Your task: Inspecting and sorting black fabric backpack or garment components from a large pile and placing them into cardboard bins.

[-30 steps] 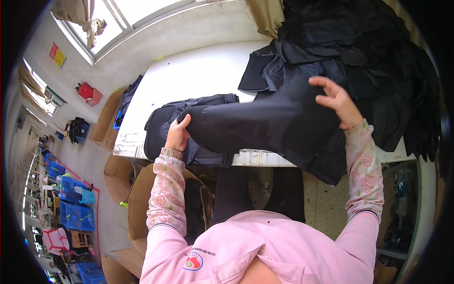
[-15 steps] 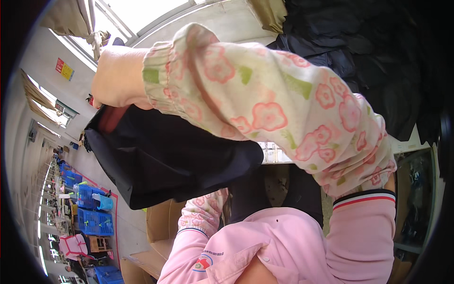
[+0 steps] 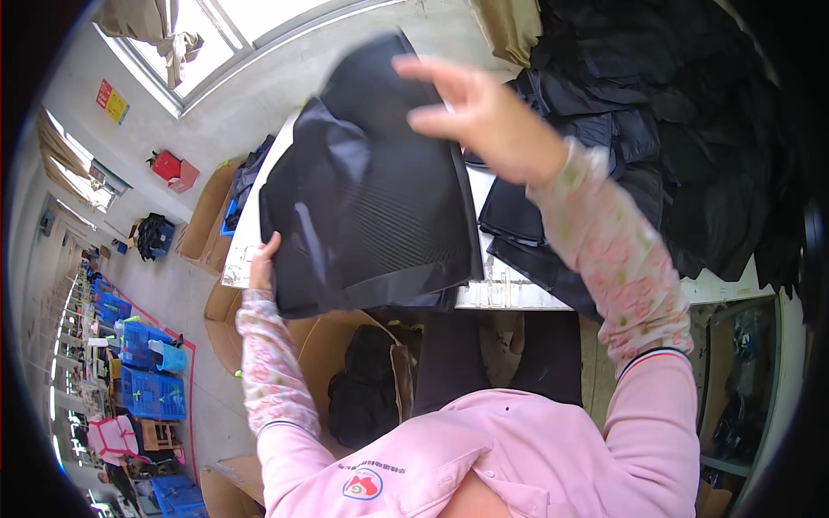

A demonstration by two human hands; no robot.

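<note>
A black piece of cloth (image 3: 345, 198), with a ribbed-looking patch near its lower right, is spread over the white table in front of me. My left hand (image 3: 263, 263) grips its lower left edge, thumb on top and the other fingers hidden underneath. Over the cloth's upper right edge is my right hand (image 3: 484, 116), slightly blurred, its thumb and forefinger apart with nothing between them. Whether it touches the cloth I cannot tell. Folded black pieces (image 3: 511, 211) lie on the table to the right of the cloth.
A large heap of black cloth (image 3: 691, 147) covers the table's right side. Below the front edge of the white table (image 3: 509, 292) stands a cardboard box (image 3: 319, 345) holding black items. Blue crates (image 3: 154, 394) line the floor at far left; a window (image 3: 207, 43) is behind.
My right arm has swung from the far left, across the view, back to the right, and its hand has let go of the black cloth. The cloth now lies flatter, with my left hand visible on it.
</note>
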